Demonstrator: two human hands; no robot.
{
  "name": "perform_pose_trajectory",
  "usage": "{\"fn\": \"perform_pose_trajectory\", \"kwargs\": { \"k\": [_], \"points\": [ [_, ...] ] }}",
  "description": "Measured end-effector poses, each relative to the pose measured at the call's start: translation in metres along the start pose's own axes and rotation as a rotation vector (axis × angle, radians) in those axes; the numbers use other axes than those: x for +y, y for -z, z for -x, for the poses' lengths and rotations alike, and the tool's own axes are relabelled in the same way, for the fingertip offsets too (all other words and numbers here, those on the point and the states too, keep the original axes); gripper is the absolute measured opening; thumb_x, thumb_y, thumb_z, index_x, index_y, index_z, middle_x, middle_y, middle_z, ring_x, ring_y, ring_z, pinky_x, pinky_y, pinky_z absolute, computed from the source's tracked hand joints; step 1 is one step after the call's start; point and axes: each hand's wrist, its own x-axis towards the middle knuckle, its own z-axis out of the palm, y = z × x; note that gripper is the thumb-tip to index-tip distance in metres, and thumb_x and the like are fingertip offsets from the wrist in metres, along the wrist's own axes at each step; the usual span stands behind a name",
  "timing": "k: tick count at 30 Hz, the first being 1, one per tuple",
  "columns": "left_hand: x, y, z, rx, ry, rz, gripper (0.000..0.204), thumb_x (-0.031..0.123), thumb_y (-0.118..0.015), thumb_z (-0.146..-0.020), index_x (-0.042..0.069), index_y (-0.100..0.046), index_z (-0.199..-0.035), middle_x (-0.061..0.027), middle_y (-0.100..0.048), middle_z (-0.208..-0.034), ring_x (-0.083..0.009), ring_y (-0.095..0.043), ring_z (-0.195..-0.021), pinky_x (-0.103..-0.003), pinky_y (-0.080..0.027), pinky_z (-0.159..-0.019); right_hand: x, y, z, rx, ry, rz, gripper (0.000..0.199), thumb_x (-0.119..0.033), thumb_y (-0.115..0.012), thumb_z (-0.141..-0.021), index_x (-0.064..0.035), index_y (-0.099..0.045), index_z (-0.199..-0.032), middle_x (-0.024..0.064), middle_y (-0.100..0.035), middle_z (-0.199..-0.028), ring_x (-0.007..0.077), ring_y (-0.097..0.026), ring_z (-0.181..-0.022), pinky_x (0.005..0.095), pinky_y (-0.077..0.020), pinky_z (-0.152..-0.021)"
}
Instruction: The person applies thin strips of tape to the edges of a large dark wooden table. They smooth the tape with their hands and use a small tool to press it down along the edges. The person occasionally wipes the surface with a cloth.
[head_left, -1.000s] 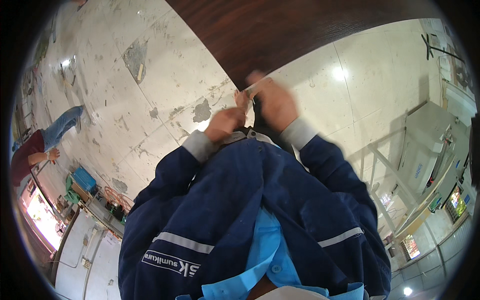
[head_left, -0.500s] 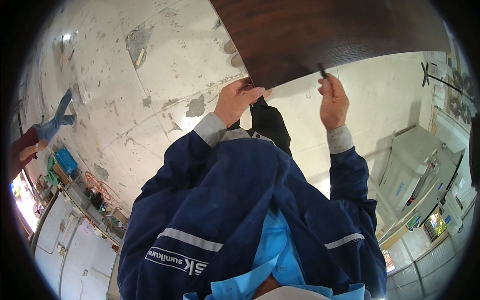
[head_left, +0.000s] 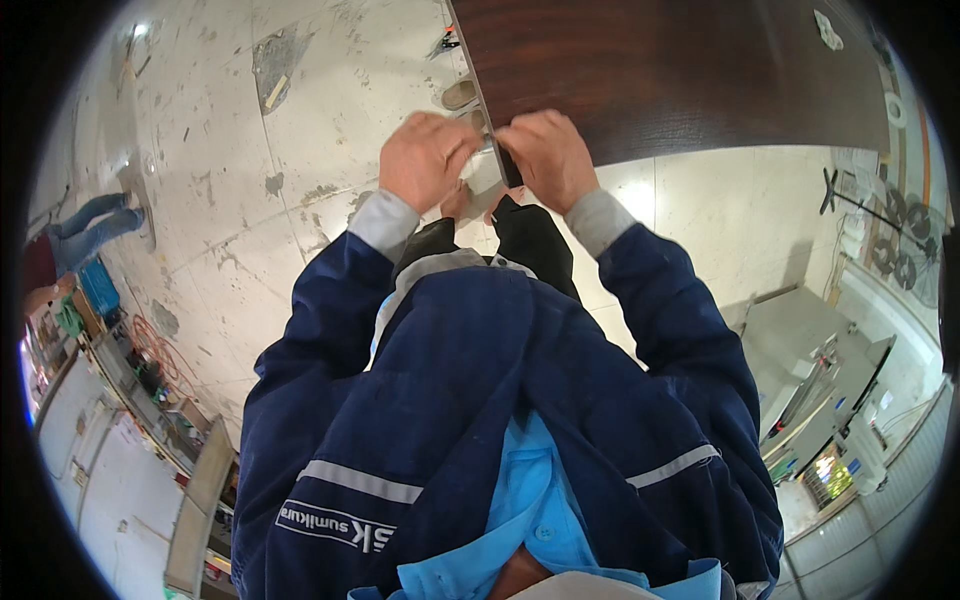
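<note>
The left hand (head_left: 430, 160) and right hand (head_left: 550, 155) are hovering at the near left corner of the dark brown counter (head_left: 650, 80).
Both are keeping their fingers curled together; whether either is gripping anything, I cannot tell. With them working so close to the edge, a slip could be scraping a finger or chipping the corner. The wood-grained surface is stretching far right, carrying a small white piece (head_left: 828, 30); scuffed pale floor (head_left: 340, 80) is lying below, a person in jeans (head_left: 95, 225) is showing on the left, and a grey cabinet (head_left: 795, 320) is standing right.
</note>
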Motion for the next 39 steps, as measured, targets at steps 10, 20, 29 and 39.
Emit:
{"fn": "perform_pose_trajectory", "kwargs": {
  "k": [10, 20, 29, 39],
  "points": [
    [0.035, -0.032, 0.038, 0.169, 0.139, -0.153, 0.008, 0.018, -0.080, -0.086, 0.016, -0.077, -0.093, -0.0013, -0.073, -0.086, -0.0245, -0.067, -0.080, -0.039, -0.053, -0.072, 0.039, 0.016, 0.000, -0.229, 0.212, -0.078, 0.034, -0.019, -0.078, -0.079, -0.0081, -0.074, -0.111, 0.0043, -0.068, -0.104, 0.0290, -0.062, -0.100, 0.0421, -0.0502, -0.089],
    [0.103, -0.063, 0.062, 0.315, 0.539, -0.348, 0.017, 0.018, -0.083, -0.083, 0.021, -0.078, -0.100, 0.0009, -0.076, -0.093, -0.0227, -0.070, -0.086, -0.036, -0.054, -0.073, 0.065, 0.018, -0.007, -0.181, 0.646, -0.324, 0.034, -0.016, -0.079, -0.073, -0.0077, -0.074, -0.105, 0.0038, -0.065, -0.100, 0.0275, -0.062, -0.096, 0.0408, -0.0501, -0.082],
    [0.139, -0.104, 0.071, 0.516, 0.654, -0.389, 0.015, 0.018, -0.083, -0.082, 0.020, -0.079, -0.097, -0.0007, -0.075, -0.091, -0.0243, -0.070, -0.083, -0.037, -0.054, -0.073, 0.077, 0.025, -0.021, -0.351, 0.762, -0.307, 0.023, -0.011, -0.075, -0.079, -0.0076, -0.076, -0.102, 0.0037, -0.067, -0.100, 0.0259, -0.063, -0.097, 0.0402, -0.0499, -0.081],
    [0.151, -0.111, 0.062, 0.614, 0.763, -0.395, 0.020, 0.030, -0.088, -0.079, 0.018, -0.078, -0.091, -0.0006, -0.070, -0.079, -0.0236, -0.066, -0.078, -0.039, -0.051, -0.068, 0.081, 0.032, -0.030, -0.383, 0.917, -0.319, 0.035, -0.019, -0.080, -0.070, -0.0098, -0.073, -0.103, 0.0024, -0.066, -0.101, 0.0246, -0.063, -0.101, 0.0401, -0.0500, -0.085]
  ]
}}
